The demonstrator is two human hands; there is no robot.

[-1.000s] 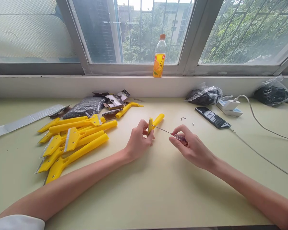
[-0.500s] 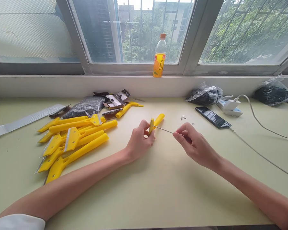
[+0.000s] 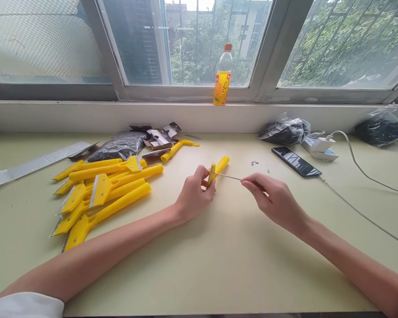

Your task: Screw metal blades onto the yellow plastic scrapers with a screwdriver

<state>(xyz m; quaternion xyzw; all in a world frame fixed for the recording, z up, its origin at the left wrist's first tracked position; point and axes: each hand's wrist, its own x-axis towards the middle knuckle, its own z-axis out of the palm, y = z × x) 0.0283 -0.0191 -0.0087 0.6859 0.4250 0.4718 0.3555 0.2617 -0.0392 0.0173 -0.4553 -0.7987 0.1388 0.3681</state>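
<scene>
Near the middle of the table, my left hand (image 3: 196,194) grips the head of a yellow scraper (image 3: 223,165), whose handle points away to the upper right. My right hand (image 3: 273,194) is closed around a screwdriver (image 3: 230,177); its thin metal shaft reaches left, and the tip meets the flat side of the scraper head. My fingers hide most of the screwdriver's handle. Small screws (image 3: 254,163) lie on the table beyond my right hand. To the left is a pile of several yellow scrapers (image 3: 101,190) with metal blades, some with screws in their heads.
Behind the pile lie a bag of black parts (image 3: 119,146), small boxes (image 3: 161,138) and another yellow scraper (image 3: 172,151). A phone (image 3: 296,162) with a cable (image 3: 361,212) and a power strip (image 3: 320,149) are at right. A juice bottle (image 3: 222,84) stands on the sill.
The view has shifted slightly. My right hand has turned a little around the screwdriver, its fingers now straighter; my left hand keeps its hold on the scraper.
</scene>
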